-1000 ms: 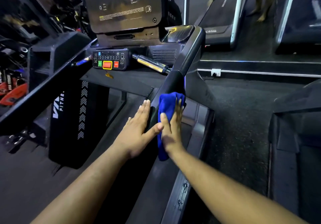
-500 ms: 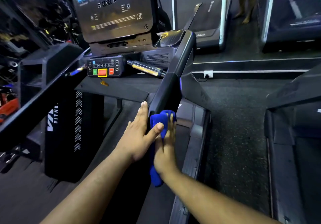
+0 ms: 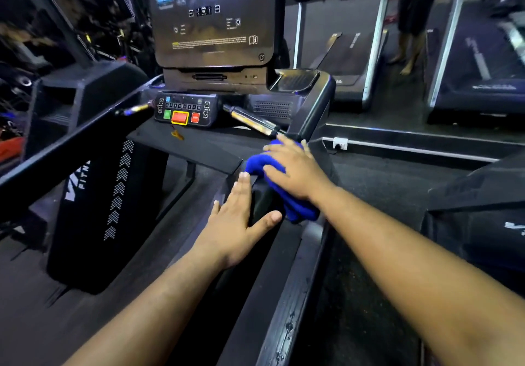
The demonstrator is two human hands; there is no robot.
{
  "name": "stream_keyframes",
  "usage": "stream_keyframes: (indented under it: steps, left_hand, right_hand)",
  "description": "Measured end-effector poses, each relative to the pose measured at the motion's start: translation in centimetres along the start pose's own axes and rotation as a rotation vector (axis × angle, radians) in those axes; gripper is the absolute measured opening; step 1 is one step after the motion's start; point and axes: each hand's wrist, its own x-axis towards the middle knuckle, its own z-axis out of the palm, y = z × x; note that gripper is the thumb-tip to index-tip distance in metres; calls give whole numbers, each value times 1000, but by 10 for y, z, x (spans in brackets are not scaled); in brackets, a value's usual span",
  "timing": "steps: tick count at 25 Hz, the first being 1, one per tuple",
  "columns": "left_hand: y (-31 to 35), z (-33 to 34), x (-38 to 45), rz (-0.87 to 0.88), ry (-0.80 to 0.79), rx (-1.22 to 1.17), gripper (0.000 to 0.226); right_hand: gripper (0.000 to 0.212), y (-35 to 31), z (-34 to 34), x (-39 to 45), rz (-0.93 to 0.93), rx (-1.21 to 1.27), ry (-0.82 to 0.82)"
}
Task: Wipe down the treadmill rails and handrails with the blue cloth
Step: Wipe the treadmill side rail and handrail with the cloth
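A person's right hand (image 3: 295, 171) presses a blue cloth (image 3: 279, 186) flat against the top of a treadmill's right handrail (image 3: 311, 113), fingers straight and slightly spread over the bunched fabric rather than curled round it. The cloth lies on the sloping part of the black rail, below the bend where it meets the console (image 3: 214, 16), with a fold hanging down the rail's outer side under the wrist. The left hand (image 3: 240, 220) rests open on the inner face of the same handrail, just below and beside the cloth, fingers straight and close together, thumb spread out across the rail; its grip holds nothing.

Ahead, the console's dark screen stands upright above a control panel (image 3: 183, 110) carrying a green button, a large red button with a yellow border and a smaller red one. A metal-sleeved sensor bar (image 3: 251, 121) runs from the panel toward the right handrail, ending just beside the right hand's fingertips. The left handrail (image 3: 68, 149) crosses the left of the view as a dark diagonal bar. Beneath it stands the black motor cover (image 3: 96, 212), marked with white chevrons and partly visible lettering.

The grey side rail (image 3: 298, 294) of the deck runs toward the camera between the two forearms. To the right lie dark speckled flooring (image 3: 375, 195) and the edge of a neighbouring machine. Farther back, other treadmills (image 3: 346, 50) stand in a row, and the bare lower legs of a second person (image 3: 409, 47) are visible among them, blurred.
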Motion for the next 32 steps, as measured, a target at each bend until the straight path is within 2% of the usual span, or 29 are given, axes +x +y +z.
stream_keyframes:
  steps: [3,5,8,10,11,12,14,16,18,20,23,27,32]
  left_hand:
    - [3,-1,-2,-28,-8,67,110]
    - [3,-2,-1,-29,-5,64,113]
    - [0,-2,0,-24,-11,49,122]
    - [0,-2,1,-23,-20,49,123]
    - [1,-2,2,-24,-22,54,122]
    - [1,-2,3,-28,-21,62,119]
    - [2,-3,2,-39,-22,74,115]
    - [3,-3,0,-39,-9,67,115]
    - [2,-3,0,-39,-5,34,115]
    - [0,-2,1,-36,23,-36,116]
    - [-5,-2,-8,-53,94,-161,114]
    - [-25,-2,-59,-58,10,-45,111]
    - [-53,-3,-134,-3,-19,-79,115]
  right_hand:
    - [51,35,-26,55,270,-99,14]
    - [51,21,-25,61,354,-87,5]
    - [51,-10,-2,10,135,7,-25]
    - [56,-5,-1,-12,0,1,-30]
    - [56,6,-4,-2,-11,-30,-28]
    - [54,16,-7,18,26,-65,-31]
    - [51,25,-19,53,212,-129,-45]
    - [50,16,-20,58,316,-117,-30]
    - [48,-9,-5,28,258,-31,-15]
    - [53,-30,7,-15,119,40,-41]
    - [62,-23,-2,-18,-10,-48,-65]
    - [51,-34,1,-3,304,-37,15]
    - [45,-111,32,-82,242,122,74]
